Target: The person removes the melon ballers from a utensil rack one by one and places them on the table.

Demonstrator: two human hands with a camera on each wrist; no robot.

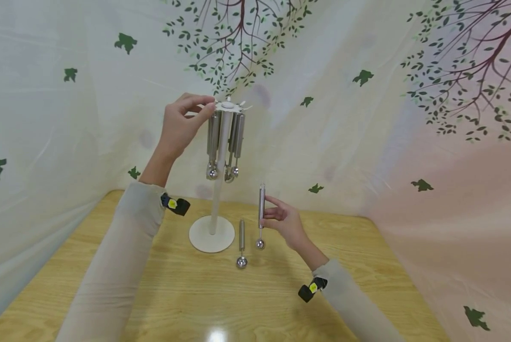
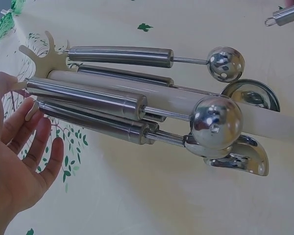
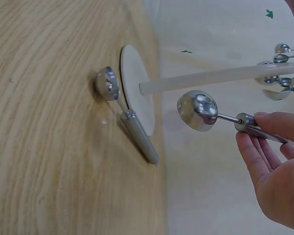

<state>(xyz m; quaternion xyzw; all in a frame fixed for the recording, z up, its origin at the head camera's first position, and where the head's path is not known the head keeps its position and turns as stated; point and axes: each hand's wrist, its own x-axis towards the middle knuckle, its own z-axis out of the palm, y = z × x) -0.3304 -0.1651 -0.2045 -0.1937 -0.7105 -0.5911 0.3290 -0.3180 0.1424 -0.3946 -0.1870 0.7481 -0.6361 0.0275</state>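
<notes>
A white stand with a hooked top (image 1: pixel 227 105) bears several hanging steel utensils (image 2: pixel 112 56), most with round bowls and one with a wavy blade (image 2: pixel 252 159). My left hand (image 1: pixel 180 123) is at the left side of the top, thumb and forefinger pinching a hook there. Lower down on the right, my right hand (image 1: pixel 283 221) grips a round-bowled scoop (image 3: pixel 198 110) by its handle between thumb and fingers. That scoop hangs upright above the table, bowl down. A second scoop (image 1: pixel 241 262) lies on the table between the stand and my right hand.
The stand's round base (image 1: pixel 211 242) sits on a wood-grain table (image 1: pixel 187 294), left of the lying scoop. Behind the table hangs a pale curtain (image 1: pixel 332 156) printed with leaves and branches. The stand's pole (image 3: pixel 196 78) rises close to the held scoop.
</notes>
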